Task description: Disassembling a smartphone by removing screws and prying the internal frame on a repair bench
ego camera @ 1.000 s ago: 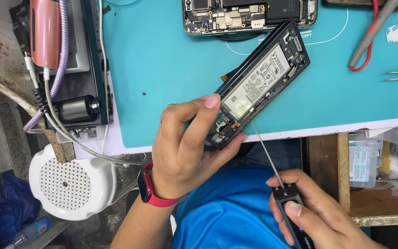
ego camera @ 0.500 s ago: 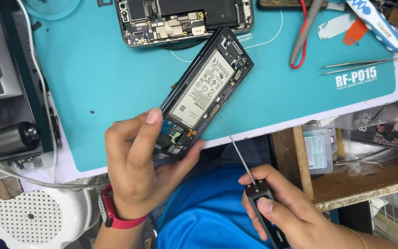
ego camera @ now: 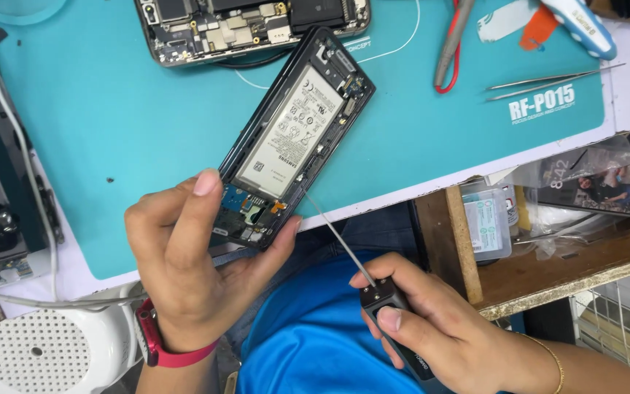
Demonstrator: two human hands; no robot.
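One opened phone [ego camera: 286, 146], back cover off and white battery exposed, is lying tilted across the near edge of the teal mat [ego camera: 96, 131] on the desk. Its lower end is being gripped by the left hand [ego camera: 184, 270], fingers closed around both sides, while the right hand [ego camera: 432, 328] is closing on a black-handled screwdriver [ego camera: 391, 321] whose thin shaft is touching the phone's lower right edge. Beyond it, a second dismantled phone [ego camera: 249, 25], tweezers [ego camera: 548, 80] and a red-handled tool [ego camera: 452, 40] are lying on the mat.
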